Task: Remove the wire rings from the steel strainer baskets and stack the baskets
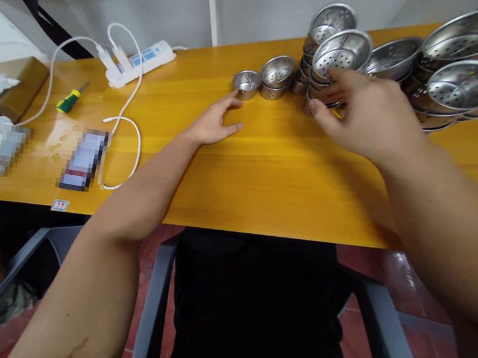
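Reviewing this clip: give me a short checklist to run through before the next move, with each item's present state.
1. Left hand free: ok, open and holding nothing.
2. Smallest cup upright: ok.
3. Right hand gripping the nearest cup stack: cannot tell, contact unclear.
4. That stack in full view: not ok, the right hand covers part of it.
5. White cable tidied away: not ok, loosely looped near the left arm.
6. Screwdriver away from both hands: ok.

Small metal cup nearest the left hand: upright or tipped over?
Upright: the small metal cup stands on the table with its open rim facing up and its side wall below.
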{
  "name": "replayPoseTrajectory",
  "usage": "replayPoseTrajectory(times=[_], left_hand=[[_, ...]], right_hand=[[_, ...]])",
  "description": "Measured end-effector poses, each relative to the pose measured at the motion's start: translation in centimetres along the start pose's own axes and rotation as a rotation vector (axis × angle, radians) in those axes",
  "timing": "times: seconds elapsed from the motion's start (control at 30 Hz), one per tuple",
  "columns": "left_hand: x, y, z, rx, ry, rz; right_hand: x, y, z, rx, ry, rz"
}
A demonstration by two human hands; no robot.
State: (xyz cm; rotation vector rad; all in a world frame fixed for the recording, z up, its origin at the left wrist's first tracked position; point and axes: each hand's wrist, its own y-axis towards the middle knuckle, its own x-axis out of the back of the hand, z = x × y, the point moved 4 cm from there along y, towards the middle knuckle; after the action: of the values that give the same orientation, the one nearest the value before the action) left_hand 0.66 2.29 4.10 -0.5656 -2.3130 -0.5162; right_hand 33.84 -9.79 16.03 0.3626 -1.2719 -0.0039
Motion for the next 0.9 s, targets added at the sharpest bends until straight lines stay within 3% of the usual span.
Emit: replayPoseTrajectory(times=[0.2, 0.4, 0.6, 0.9], left_hand=[[0.1, -0.4, -0.9, -0.003, -0.012, 0.020], [0.0, -0.2, -0.4, -0.002, -0.037, 0.021], [-0.4, -0.1, -0.4, 0.005, 0.019, 0.034], [-0.5, -0.2, -0.3, 0.030, 0.073, 0.034]], right_hand=[[-0.3, 1.9, -0.4, -0.031, 0.072, 0.008], [-1.2, 3.1, -1.6, -0.026, 0.101, -0.022], [-1.9, 2.7, -1.7, 0.025, 0.205, -0.099], [-2.7, 1.7, -1.3, 0.071, 0.248, -0.062]])
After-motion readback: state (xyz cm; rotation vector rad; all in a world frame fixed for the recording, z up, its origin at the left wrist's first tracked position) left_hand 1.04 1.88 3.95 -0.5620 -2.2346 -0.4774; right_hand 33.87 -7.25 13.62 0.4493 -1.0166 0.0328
